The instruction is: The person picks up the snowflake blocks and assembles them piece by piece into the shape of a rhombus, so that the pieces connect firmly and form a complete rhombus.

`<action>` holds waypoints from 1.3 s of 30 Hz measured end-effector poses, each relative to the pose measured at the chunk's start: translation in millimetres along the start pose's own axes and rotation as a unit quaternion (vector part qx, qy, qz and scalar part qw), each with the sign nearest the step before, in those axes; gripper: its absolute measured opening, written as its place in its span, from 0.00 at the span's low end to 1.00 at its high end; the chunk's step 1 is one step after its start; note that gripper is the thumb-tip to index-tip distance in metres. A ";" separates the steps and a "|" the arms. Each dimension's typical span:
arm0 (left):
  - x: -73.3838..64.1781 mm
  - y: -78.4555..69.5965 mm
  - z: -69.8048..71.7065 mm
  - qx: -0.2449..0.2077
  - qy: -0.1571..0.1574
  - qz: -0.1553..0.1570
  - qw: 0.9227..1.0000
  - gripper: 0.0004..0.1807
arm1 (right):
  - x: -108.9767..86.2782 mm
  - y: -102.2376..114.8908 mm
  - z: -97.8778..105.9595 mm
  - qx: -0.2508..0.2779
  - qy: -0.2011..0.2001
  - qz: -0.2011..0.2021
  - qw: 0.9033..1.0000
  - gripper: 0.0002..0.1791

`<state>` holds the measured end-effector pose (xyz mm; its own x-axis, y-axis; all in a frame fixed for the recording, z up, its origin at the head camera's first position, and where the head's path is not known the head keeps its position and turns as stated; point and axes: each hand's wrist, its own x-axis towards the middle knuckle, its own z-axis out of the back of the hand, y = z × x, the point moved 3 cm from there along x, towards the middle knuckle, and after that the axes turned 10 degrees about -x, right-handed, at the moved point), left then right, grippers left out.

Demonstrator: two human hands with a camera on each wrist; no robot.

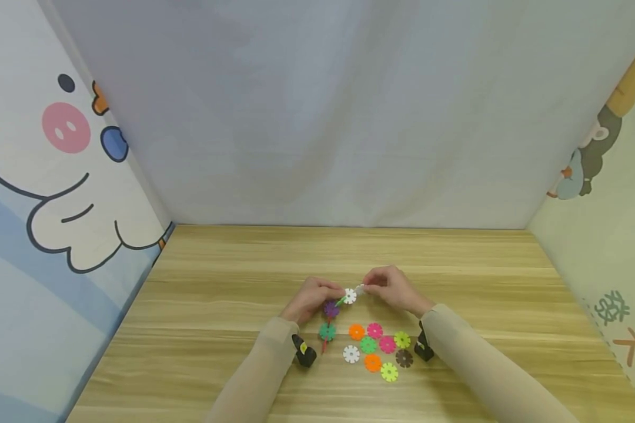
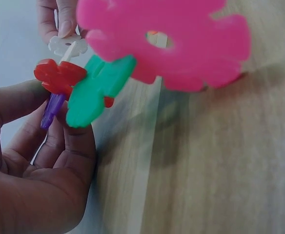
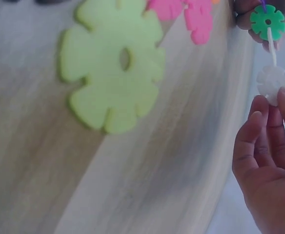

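Observation:
A chain of notched plastic snowflake discs runs between the hands, slotted edge to edge. My left hand (image 1: 313, 295) grips it around the purple disc (image 1: 331, 309) and green disc (image 3: 268, 22). Below hang a red disc (image 2: 59, 77), a teal disc (image 1: 327, 332) and a pinkish-red end disc (image 2: 128, 39), large in the left wrist view. Past the green one comes a white disc (image 1: 350, 296). Its far edge meets a translucent white disc (image 3: 275, 82), which my right hand (image 1: 394, 289) pinches between thumb and fingers. Both hands are raised over the table.
Loose discs lie on the wooden table (image 1: 217, 329) between the forearms: orange (image 1: 373, 362), pink (image 1: 387, 344), green (image 1: 368, 345), yellow-green (image 1: 389, 372), brown (image 1: 404, 358) and clear white (image 1: 351, 354). A pale curtain (image 1: 307, 117) stands behind, with printed cloths at both sides.

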<state>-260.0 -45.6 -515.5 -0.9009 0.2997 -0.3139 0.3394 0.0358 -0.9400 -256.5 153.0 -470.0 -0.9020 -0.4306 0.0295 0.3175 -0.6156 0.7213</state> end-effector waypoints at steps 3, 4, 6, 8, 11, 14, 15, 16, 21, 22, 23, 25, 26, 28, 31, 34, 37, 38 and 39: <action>0.4 0.0 0.2 0.001 -0.002 0.002 1.000 0.09 | 0.7 -0.3 -0.8 0.003 0.006 0.008 1.000 0.02; 0.6 0.1 0.4 0.001 -0.002 0.004 1.000 0.10 | 0.8 -0.5 -0.9 0.003 0.008 0.009 1.000 0.02; 0.6 0.2 0.5 0.002 -0.004 0.005 1.000 0.10 | 2.6 -6.9 -2.6 0.004 0.010 0.010 1.000 0.02; 0.6 0.5 0.4 0.002 -0.003 0.006 1.000 0.10 | 3.1 -7.3 -2.9 0.009 0.015 0.013 1.000 0.02; 0.7 1.2 0.3 0.001 -0.002 0.007 1.000 0.10 | 4.1 -8.8 -4.1 0.015 0.021 0.015 1.000 0.02; 1.3 2.2 0.2 -0.001 -0.003 0.006 1.000 0.09 | 5.3 -9.9 -5.9 0.011 0.021 0.012 1.000 0.02; 1.5 2.3 0.1 -0.001 -0.004 0.006 1.000 0.09 | 5.5 -10.1 -6.4 0.006 0.020 0.009 1.000 0.02; 1.6 2.8 0.0 -0.001 -0.005 0.004 1.000 0.09 | 5.6 -9.9 -6.9 0.000 0.018 0.005 1.000 0.02; 1.6 3.9 -0.2 0.006 -0.018 0.001 1.000 0.08 | 5.9 -8.4 -8.3 -0.028 0.012 -0.003 1.000 0.03; 1.5 4.2 -0.3 0.008 -0.020 0.001 1.000 0.07 | 6.1 -8.2 -8.5 -0.031 0.011 -0.002 0.999 0.03; 1.3 4.1 -0.3 0.010 -0.023 0.001 1.000 0.07 | 6.4 -8.2 -8.6 -0.034 0.011 -0.002 0.999 0.03; 0.9 3.7 -0.5 0.016 -0.026 -0.001 1.000 0.07 | 7.1 -8.4 -8.7 -0.038 0.009 -0.002 0.999 0.04; 0.6 3.6 -0.6 0.017 -0.027 -0.001 0.999 0.07 | 7.4 -8.5 -8.8 -0.039 0.010 -0.003 0.999 0.03; 0.1 3.2 -0.7 0.020 -0.029 -0.002 0.999 0.08 | 8.0 -8.3 -8.6 -0.041 0.009 -0.003 0.999 0.04; -0.7 3.0 -0.6 0.025 -0.035 0.002 0.999 0.08 | 8.6 -7.4 -8.6 -0.044 0.011 -0.002 0.999 0.04; -0.5 3.0 -0.5 0.027 -0.041 0.009 0.999 0.08 | 9.0 -6.8 -8.4 -0.046 0.013 -0.001 0.999 0.03; 0.6 3.3 -1.2 0.029 -0.045 0.012 0.998 0.07 | 9.5 -7.3 -8.2 -0.042 0.011 0.000 0.999 0.02; 1.0 3.1 -1.7 0.030 -0.046 0.012 0.998 0.07 | 9.6 -7.7 -8.0 -0.040 0.009 0.000 0.999 0.02; 1.5 3.1 -2.1 0.031 -0.047 0.012 0.998 0.07 | 9.7 -8.4 -7.9 -0.039 0.007 0.000 0.999 0.02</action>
<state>-259.7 -43.1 -518.6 -0.9155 0.2080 -0.3444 0.3461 -0.0297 -0.9377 -265.7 148.7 -481.3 -0.8979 -0.4398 0.0184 0.3395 -0.6653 0.6649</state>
